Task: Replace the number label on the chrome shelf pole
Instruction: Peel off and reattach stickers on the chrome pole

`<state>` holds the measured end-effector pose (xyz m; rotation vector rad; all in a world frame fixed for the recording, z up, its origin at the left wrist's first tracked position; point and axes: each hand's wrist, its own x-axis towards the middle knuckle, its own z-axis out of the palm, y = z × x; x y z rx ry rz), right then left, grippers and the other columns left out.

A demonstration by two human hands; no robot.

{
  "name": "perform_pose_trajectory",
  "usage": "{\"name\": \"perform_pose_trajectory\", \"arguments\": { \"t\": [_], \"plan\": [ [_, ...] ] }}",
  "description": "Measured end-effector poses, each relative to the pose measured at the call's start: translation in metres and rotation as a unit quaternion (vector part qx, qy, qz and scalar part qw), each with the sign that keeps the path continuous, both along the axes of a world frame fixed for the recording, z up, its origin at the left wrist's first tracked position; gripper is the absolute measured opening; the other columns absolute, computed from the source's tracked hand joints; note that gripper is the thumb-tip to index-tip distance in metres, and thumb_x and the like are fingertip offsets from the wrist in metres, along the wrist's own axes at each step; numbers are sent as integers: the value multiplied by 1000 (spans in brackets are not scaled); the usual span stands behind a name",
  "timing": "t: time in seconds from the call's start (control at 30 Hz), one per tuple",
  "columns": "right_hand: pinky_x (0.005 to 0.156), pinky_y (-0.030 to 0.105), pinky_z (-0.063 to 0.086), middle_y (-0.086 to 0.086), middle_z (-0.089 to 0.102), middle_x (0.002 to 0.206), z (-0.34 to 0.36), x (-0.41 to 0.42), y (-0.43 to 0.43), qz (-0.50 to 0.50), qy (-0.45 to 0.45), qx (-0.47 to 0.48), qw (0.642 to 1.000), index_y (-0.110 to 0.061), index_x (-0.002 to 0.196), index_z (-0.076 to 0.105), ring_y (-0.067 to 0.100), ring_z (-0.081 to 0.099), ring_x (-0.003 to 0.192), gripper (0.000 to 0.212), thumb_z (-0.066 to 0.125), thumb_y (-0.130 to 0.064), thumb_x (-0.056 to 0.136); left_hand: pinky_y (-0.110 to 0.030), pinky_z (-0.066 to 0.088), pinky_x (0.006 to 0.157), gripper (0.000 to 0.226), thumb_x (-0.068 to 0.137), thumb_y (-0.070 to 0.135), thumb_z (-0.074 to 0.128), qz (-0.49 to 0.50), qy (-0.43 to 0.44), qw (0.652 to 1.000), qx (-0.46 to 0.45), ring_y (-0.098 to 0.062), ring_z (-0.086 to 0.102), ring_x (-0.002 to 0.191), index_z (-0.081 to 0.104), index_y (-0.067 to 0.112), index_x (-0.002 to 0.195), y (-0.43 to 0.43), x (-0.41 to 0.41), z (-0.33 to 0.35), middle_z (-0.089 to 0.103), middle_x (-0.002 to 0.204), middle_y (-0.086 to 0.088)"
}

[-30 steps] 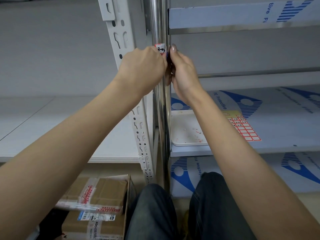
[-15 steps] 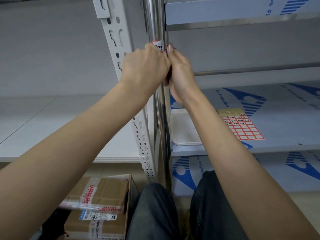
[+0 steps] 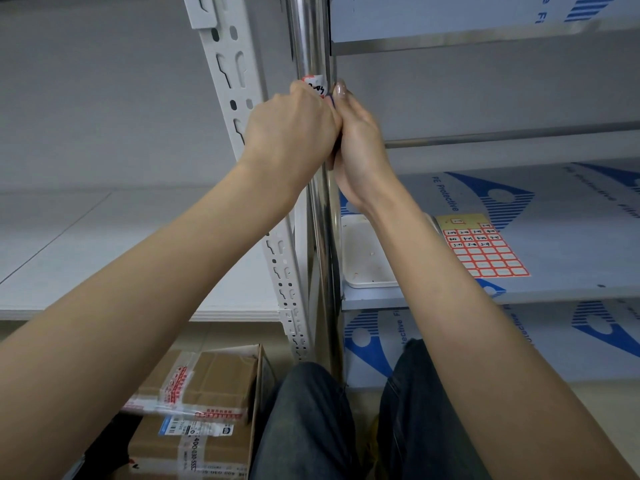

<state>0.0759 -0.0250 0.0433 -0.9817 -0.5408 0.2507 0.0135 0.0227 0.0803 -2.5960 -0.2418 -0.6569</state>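
Two grips, left hand and right hand, clasp the chrome pole just under the number label.

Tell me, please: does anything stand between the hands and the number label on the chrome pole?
Nothing visible does. The left hand touches the number label on the chrome pole, and the right hand lies against the pole just beside it.

A stockroom: left of the chrome pole stands a slotted white rack upright, taped cardboard parcels below, film-covered shelves to its right.
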Motion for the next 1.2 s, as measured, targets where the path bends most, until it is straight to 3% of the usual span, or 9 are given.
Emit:
{"name": "perform_pose_trajectory", "arguments": {
  "t": [0.13, 0.33, 0.43, 0.6, 0.7, 0.8, 0.9, 1.07, 1.2],
  "plan": [
    [89, 29, 42, -2, 65, 83, -1, 0, 0, 2, 2, 4, 1000, -17, 87, 61, 14, 58, 90, 31, 35, -22, 103, -37, 31, 62, 34, 102, 1, 17, 6, 1, 1000, 1, -46, 55, 101, 42, -7, 123, 0, 0, 0, 46, 118, -28],
    [79, 21, 44, -2, 64, 84, -2, 1, 0, 7, 8, 15, 1000, -17, 88, 60, 13, 59, 89, 29, 36, -22, 103, -38, 30, 62, 35, 101, 0, 17, 7, 4, 1000, -4, -44, 55, 102, 43, -8, 123, -2, -1, 0, 46, 118, -28],
    [89, 26, 45, 0, 65, 86, -3, 1, 0, 8, 1, 13, 1000, -16, 87, 61, 14, 59, 92, 31, 35, -22, 104, -40, 32, 63, 31, 97, -5, 24, 8, 15, 1000, 7, -45, 55, 101, 46, -8, 119, 1, -2, 2, 47, 115, -29],
    [89, 30, 45, 0, 65, 85, -2, 1, -2, 11, 1, -3, 1000, -17, 86, 61, 16, 59, 93, 31, 36, -24, 103, -43, 31, 63, 32, 96, -2, 23, -8, 21, 1000, 18, -48, 54, 97, 51, -9, 109, 4, -2, 3, 51, 109, -31],
    [103, 36, 40, 2, 63, 95, -2, 4, -1, 18, 10, 3, 1000, -14, 100, 59, 19, 55, 107, 24, 37, -23, 103, -40, 32, 61, 31, 98, 0, 22, -22, 21, 999, 37, -46, 55, 94, 51, -7, 108, 6, 0, 2, 52, 106, -30],
    [107, 34, 37, 3, 62, 102, -3, 5, 0, 13, 20, 0, 1000, -4, 126, 53, 17, 54, 111, 34, 37, -24, 103, -38, 32, 60, 29, 97, -3, 25, -16, 23, 998, 52, -44, 56, 93, 49, -5, 111, 7, 0, 2, 52, 106, -28],
    [111, 34, 36, 5, 61, 106, -4, 7, 1, 12, 16, -4, 1000, -8, 124, 53, 17, 53, 113, 30, 38, -23, 102, -38, 33, 62, 31, 94, -10, 23, -13, 30, 998, 56, -44, 56, 95, 47, -5, 114, 3, -2, 3, 53, 105, -28],
    [84, 21, 40, -2, 60, 95, -6, 12, 1, 23, 28, 8, 999, -14, 117, 52, 15, 51, 107, 22, 40, -24, 102, -38, 32, 65, 32, 92, -15, 25, 3, 30, 999, 39, -43, 55, 99, 48, -6, 112, -4, -3, 5, 53, 108, -28],
    [88, 22, 43, 4, 61, 103, -6, 11, 0, 18, 26, 3, 999, -1, 133, 48, 15, 53, 106, 39, 40, -23, 102, -37, 33, 64, 31, 90, -16, 28, 7, 34, 998, 43, -42, 57, 95, 49, -5, 109, -4, -2, 5, 53, 102, -27]
  ]
}}
